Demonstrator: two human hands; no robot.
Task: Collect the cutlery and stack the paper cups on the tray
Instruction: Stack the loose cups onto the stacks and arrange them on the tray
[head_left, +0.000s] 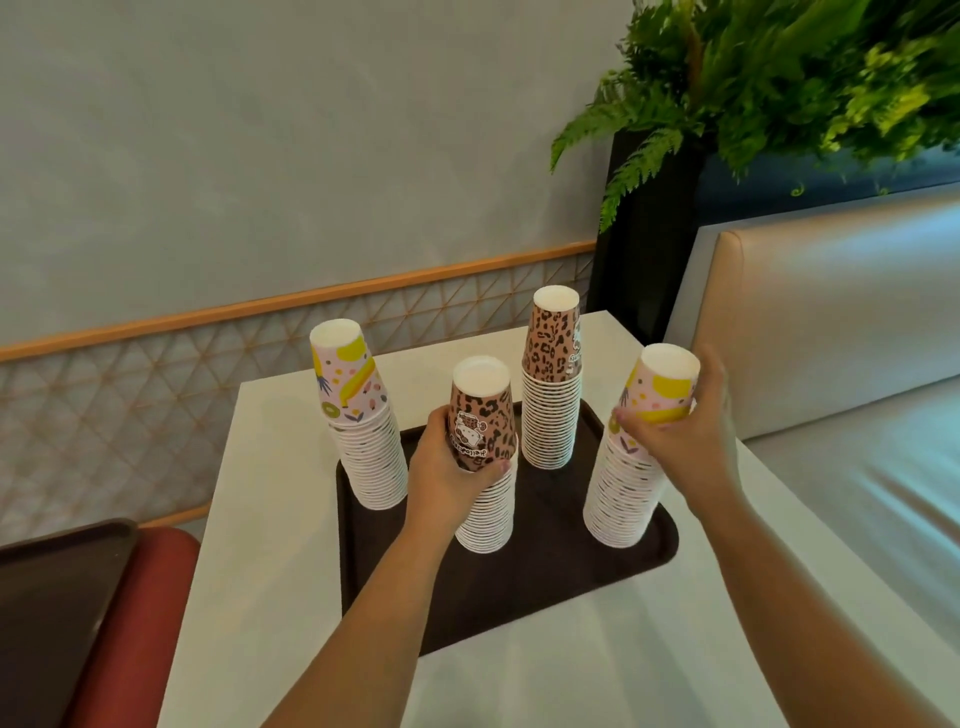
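We see four stacks of paper cups, all upside down, on a dark tray (545, 587) that lies on the white bench (291, 597). No cutlery is in view.

Taking the tray's middle as the clock centre, the near leopard stack (485, 514) is at about 8 o'clock and the right fruit stack (621, 493) at 3 o'clock. The left fruit stack (371, 457) stands at 10 o'clock and the far leopard stack (550, 415) at 12 o'clock; no hand touches these two.

Our left hand (449, 467) grips the top cup of the near leopard stack, with fingers and thumb curled around its wall. Our right hand (685, 431) grips the top part of the right fruit stack in the same way, from the 3 o'clock side.

The relation that matters is the long axis of each stack. The near leopard stack is almost upright, so the hand is directly over its base. The right fruit stack leans: its top goes toward 1 o'clock, away from its base, and the right hand is on the side to which it leans.

We judge that the cups are mostly stacked already. If two stacks are to be joined, the left hand is nearer the leopard pair, and any lift should follow the stack's axis.
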